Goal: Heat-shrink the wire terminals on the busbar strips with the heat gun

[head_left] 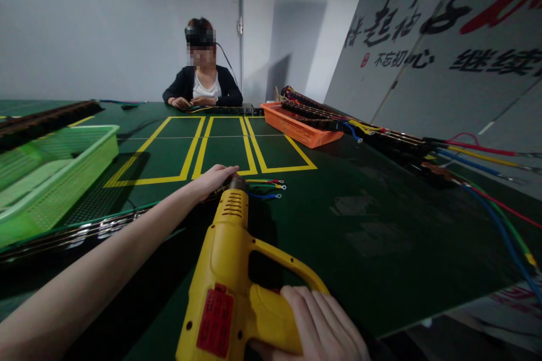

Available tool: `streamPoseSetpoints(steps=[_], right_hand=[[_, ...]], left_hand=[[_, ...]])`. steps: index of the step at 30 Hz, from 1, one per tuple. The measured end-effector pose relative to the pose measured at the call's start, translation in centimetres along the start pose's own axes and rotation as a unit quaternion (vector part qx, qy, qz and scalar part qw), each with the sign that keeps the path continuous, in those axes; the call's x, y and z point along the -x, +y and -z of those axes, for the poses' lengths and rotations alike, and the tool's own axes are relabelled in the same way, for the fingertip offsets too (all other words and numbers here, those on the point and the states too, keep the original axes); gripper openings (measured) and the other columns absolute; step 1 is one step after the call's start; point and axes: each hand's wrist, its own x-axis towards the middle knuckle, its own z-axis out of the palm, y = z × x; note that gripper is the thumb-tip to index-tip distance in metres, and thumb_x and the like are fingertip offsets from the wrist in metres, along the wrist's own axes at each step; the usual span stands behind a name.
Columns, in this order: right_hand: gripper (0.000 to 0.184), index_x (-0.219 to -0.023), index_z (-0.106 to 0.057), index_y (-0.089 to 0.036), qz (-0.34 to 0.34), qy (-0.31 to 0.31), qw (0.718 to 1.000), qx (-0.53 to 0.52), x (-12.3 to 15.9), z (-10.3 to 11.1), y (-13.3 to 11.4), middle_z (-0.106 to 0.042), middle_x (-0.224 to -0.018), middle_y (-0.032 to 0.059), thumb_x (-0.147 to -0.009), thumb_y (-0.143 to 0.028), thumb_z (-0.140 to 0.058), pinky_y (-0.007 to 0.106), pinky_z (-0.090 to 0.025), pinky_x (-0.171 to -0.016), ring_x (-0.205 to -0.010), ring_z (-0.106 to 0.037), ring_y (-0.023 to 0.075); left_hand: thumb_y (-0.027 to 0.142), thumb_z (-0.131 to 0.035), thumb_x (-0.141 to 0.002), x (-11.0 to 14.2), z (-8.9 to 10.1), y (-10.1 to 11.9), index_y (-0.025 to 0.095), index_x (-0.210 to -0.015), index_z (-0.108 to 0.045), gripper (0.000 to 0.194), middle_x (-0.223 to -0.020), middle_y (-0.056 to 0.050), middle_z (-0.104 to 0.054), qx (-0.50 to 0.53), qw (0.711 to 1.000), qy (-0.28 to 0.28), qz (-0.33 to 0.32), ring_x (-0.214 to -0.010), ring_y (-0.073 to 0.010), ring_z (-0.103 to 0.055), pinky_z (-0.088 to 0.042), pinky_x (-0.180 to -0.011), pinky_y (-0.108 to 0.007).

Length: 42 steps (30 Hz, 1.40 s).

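A yellow heat gun [220, 259] fills the foreground above a dark green table [402, 231], nozzle pointing away from the wearer. The person's right hand [324, 321] is wrapped around its handle, fingers curled closed. The left hand [215, 178] reaches across to a spot just beside the nozzle; whether its fingers grip anything cannot be told, as the nozzle partly blocks the view. Just right of the nozzle, colored wires [266, 196] tipped with ring terminals lie above the tabletop. A long dark strip [101, 229] runs beneath the left forearm, near a green basket [91, 172]. Beyond, yellow tape [190, 149] marks out frames; an orange basket [288, 127] bears more dark strips [311, 111]. Across the table, a co-worker [207, 82] in a dark headset sits with both hands at the far edge.
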Motion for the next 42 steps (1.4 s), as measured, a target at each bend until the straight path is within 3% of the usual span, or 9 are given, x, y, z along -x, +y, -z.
streamPoseSetpoints(steps=[3,10,14,22,28,32,38,42], right_hand=[[0.058,-0.089,-0.066,-0.012,0.005,-0.007,1.0,-0.003,0.3,0.0,-0.2,-0.069,-0.081,0.0054,-0.09,-0.062,-0.037,0.028,-0.045,-0.075,-0.071,-0.066,0.017],[0.057,-0.087,-0.064,-0.013,-0.019,0.004,1.0,-0.019,-0.2,0.4,-0.1,-0.068,-0.078,0.0041,-0.089,-0.064,-0.037,0.028,-0.045,-0.073,-0.068,-0.064,0.0158],[0.053,-0.089,-0.063,-0.013,-0.021,-0.014,1.0,-0.017,-0.5,0.8,0.8,-0.068,-0.081,0.0041,-0.089,-0.061,-0.04,0.028,-0.045,-0.076,-0.071,-0.065,0.0158],[0.047,-0.092,-0.061,-0.014,-0.056,-0.033,0.998,-0.01,-0.2,1.3,2.9,-0.066,-0.081,0.0022,-0.088,-0.059,-0.046,0.027,-0.042,-0.077,-0.073,-0.063,0.015],[0.045,-0.092,-0.061,-0.014,-0.044,-0.043,0.998,0.011,-0.2,1.7,3.7,-0.065,-0.079,0.0019,-0.088,-0.057,-0.047,0.027,-0.041,-0.075,-0.071,-0.062,0.014],[0.046,-0.09,-0.062,-0.014,-0.038,-0.038,0.998,0.015,-0.3,1.6,3.5,-0.065,-0.078,0.0019,-0.09,-0.056,-0.044,0.027,-0.041,-0.075,-0.07,-0.062,0.0136],[0.052,-0.092,-0.062,-0.013,-0.038,-0.035,0.999,0.013,0.1,0.8,2.3,-0.066,-0.08,0.0039,-0.088,-0.061,-0.044,0.029,-0.042,-0.076,-0.071,-0.063,0.0159],[0.053,-0.091,-0.062,-0.011,-0.024,0.003,1.0,0.007,0.1,0.1,0.8,-0.067,-0.079,0.0053,-0.09,-0.059,-0.04,0.03,-0.043,-0.075,-0.071,-0.064,0.0171]], left_hand=[[0.065,-0.06,-0.061,0.1,0.1,0.0,0.013,-0.07,-0.07,0.054,-0.068,-0.007,-0.067,0.017,1.0,-0.022,0.005,-0.062,-0.0198,-0.058,-0.043,-0.06,-0.029],[0.065,-0.061,-0.062,0.3,0.0,0.2,0.014,-0.07,-0.07,0.052,-0.067,-0.007,-0.067,0.011,1.0,-0.004,0.02,-0.062,-0.02,-0.058,-0.044,-0.058,-0.029],[0.066,-0.061,-0.061,0.1,0.0,0.1,0.014,-0.068,-0.069,0.053,-0.064,-0.005,-0.065,-0.005,1.0,0.016,0.018,-0.06,-0.0185,-0.056,-0.042,-0.058,-0.029],[0.064,-0.055,-0.066,0.3,0.3,0.3,0.015,-0.077,-0.074,0.053,-0.072,-0.007,-0.071,0.01,0.998,-0.057,0.012,-0.063,-0.02,-0.06,-0.045,-0.061,-0.029],[0.06,-0.055,-0.069,0.5,0.1,0.6,0.017,-0.072,-0.074,0.047,-0.067,-0.005,-0.069,-0.002,0.999,-0.032,0.013,-0.059,-0.0184,-0.058,-0.044,-0.053,-0.027],[0.061,-0.058,-0.066,0.7,0.0,0.9,0.017,-0.07,-0.075,0.047,-0.074,-0.007,-0.071,0.001,1.0,-0.02,0.015,-0.063,-0.02,-0.059,-0.043,-0.051,-0.027],[0.061,-0.058,-0.065,0.6,0.0,0.8,0.016,-0.07,-0.075,0.048,-0.076,-0.007,-0.07,-0.016,1.0,-0.007,-0.004,-0.072,-0.0225,-0.061,-0.047,-0.065,-0.03],[0.06,-0.06,-0.065,0.5,-0.1,0.5,0.015,-0.068,-0.071,0.046,-0.069,-0.006,-0.067,-0.013,1.0,0.024,0.005,-0.066,-0.0206,-0.059,-0.044,-0.06,-0.029]])
